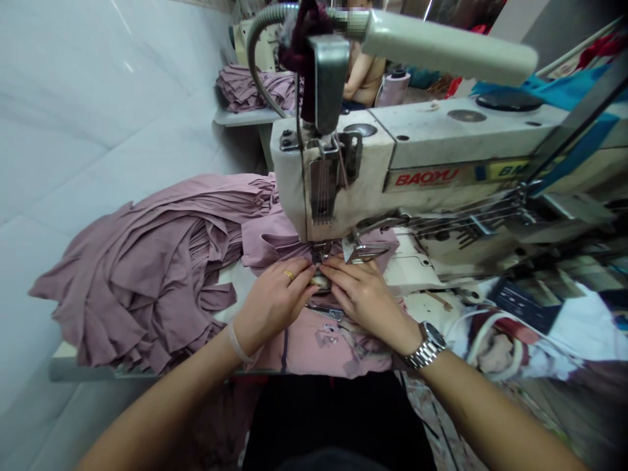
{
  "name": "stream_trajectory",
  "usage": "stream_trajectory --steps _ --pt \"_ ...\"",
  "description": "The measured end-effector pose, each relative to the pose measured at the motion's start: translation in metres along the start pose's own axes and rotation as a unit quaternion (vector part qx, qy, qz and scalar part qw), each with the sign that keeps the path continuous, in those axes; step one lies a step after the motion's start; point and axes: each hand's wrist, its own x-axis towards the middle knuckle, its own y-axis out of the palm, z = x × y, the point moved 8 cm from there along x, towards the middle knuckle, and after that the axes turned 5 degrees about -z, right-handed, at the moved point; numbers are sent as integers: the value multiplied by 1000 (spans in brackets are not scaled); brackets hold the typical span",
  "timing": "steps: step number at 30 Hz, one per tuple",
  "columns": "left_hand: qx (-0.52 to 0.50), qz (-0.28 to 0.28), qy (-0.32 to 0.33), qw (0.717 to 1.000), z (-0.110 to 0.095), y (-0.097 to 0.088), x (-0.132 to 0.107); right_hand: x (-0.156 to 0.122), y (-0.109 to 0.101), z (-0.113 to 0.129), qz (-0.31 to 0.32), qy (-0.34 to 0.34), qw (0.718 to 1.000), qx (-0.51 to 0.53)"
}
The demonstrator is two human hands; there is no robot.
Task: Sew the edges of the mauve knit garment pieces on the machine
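Both hands meet at the presser foot (321,251) of a white industrial sewing machine (422,140), right under its row of needles. From the left, my left hand (277,291), with a ring, has its fingers closed on a piece of mauve fabric (267,239) at the foot. My right hand (366,294), wearing a metal watch, pinches the same fabric from the right, fingertips almost touching the left ones. The fabric spreads out behind the foot. Its edge at the needles is hidden by my fingers.
A large heap of mauve cut pieces (142,275) lies left on the table. Pink printed cloth (318,347) covers the front edge. A lamp (441,49) hangs over the machine. Beyond sit a person (366,75), a thread cone (394,88) and another fabric pile (255,88).
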Motion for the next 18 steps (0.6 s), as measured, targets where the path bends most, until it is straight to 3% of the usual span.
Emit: stream_trajectory --steps 9,13,16,18 --pt "2 -2 4 1000 -1 2 1 -1 0 12 -1 -77 994 -82" --pt "-23 32 -20 999 0 5 2 -2 -3 17 2 -128 988 -86" --pt "-95 74 -60 991 24 0 11 6 -10 -9 19 -101 994 -48" --pt "-139 65 -111 982 64 -11 24 17 -10 -43 41 -21 997 -55"
